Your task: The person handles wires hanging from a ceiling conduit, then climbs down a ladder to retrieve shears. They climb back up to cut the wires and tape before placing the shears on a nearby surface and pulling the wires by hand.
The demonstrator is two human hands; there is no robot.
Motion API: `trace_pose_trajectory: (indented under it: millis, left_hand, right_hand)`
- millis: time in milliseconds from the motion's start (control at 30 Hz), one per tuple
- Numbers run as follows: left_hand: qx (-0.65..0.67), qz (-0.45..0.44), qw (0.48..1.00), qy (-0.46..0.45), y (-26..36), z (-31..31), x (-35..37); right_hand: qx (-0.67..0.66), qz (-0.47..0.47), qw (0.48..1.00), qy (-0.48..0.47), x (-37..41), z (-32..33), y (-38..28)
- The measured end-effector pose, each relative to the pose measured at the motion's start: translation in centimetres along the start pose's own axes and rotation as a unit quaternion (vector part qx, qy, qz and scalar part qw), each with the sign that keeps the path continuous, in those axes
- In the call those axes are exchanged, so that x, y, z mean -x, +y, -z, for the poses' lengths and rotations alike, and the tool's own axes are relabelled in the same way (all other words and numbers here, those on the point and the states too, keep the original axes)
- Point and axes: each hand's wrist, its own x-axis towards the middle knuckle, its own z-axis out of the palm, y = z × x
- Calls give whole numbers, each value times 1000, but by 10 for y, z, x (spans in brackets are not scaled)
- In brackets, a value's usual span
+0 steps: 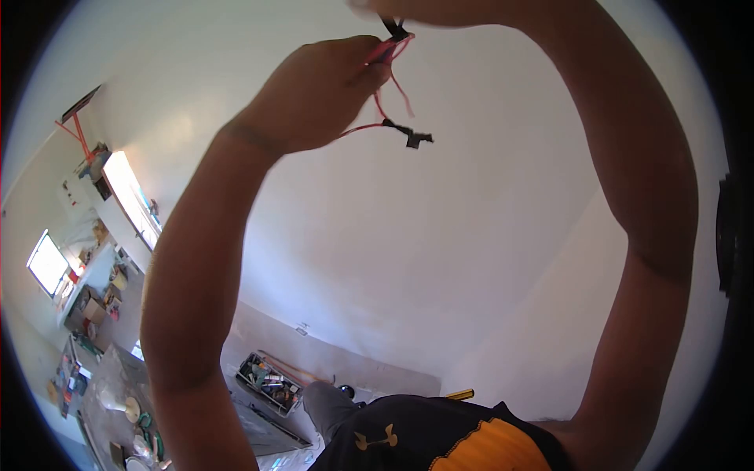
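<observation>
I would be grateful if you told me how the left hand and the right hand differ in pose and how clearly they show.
The left hand is closed around the red wires; the right hand reaches across above it, its grip unclear.
The left hand is well inside the view and fairly sharp, while the right hand is cut off by the top edge, its fingertips blurred.
Both are bare and raised.

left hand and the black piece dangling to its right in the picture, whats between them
A thin red wire spans the gap from the left hand to the black piece, in the head view.
</observation>
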Motion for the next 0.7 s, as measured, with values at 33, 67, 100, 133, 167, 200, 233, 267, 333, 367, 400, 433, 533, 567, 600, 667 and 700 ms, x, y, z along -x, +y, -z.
trace_pose_trajectory:
  millis: [33, 67, 100, 133, 167, 200, 233, 267, 333, 367, 400, 433, 533, 567, 600, 667, 700]
  left_hand:
    - [-1, 3, 1000, 1, -5, 2, 3]
    - [58, 22, 998, -23, -11, 4, 7]
    - [118, 39, 991, -48, -8, 7, 9]
    - [136, 75, 985, -78, -1, 14, 10]
    - [134, 78, 985, -74, -4, 12, 11]
    - [164, 64, 982, -66, -10, 8, 11]
    - [196, 49, 978, -60, -15, 4, 10]
    - [195, 49, 978, -60, -17, 1, 10]
    - [232, 47, 970, -54, -21, -2, 9]
    - [232, 46, 970, -55, -18, 0, 8]
    - [257, 70, 959, -94, -14, 5, 7]
    - [282, 95, 946, -132, -10, 8, 6]
    - [370, 63, 911, -171, -9, 3, 2]
    - [368, 60, 912, -171, -8, 2, 0]
    - [406, 58, 892, -190, -9, -1, -1]
    - [479, 57, 846, -227, -10, -7, -3]
    - [478, 56, 846, -229, -12, -10, -3]
  right_hand:
    - [-2, 2, 1000, 1, 6, 0, 15]
    - [-104, -51, 989, 87, 5, -2, 36]
    - [-202, -107, 959, 170, 11, 5, 50]
    - [-202, -103, 959, 170, 24, 12, 59]
    - [-418, -135, 898, -35, 38, 17, 67]
    - [-592, -153, 754, -238, 45, 18, 67]
    - [-281, -284, 911, -105, 68, -14, 24]
    - [-309, -266, 910, -74, 75, -37, 9]
    - [-337, -246, 908, -41, 87, -70, 9]
    - [-333, -232, 914, -1, 93, -81, 22]
    - [-328, -216, 919, 38, 97, -88, 36]
    - [-327, -217, 919, 38, 92, -89, 41]
    - [-766, -265, 585, 25, 81, -101, 53]
    - [-765, -265, 586, 26, 78, -106, 55]
    - [-840, -178, 512, -13, 75, -111, 56]
    - [-887, -38, 458, -51, 67, -119, 52]
    - [-887, -39, 458, -49, 61, -124, 53]
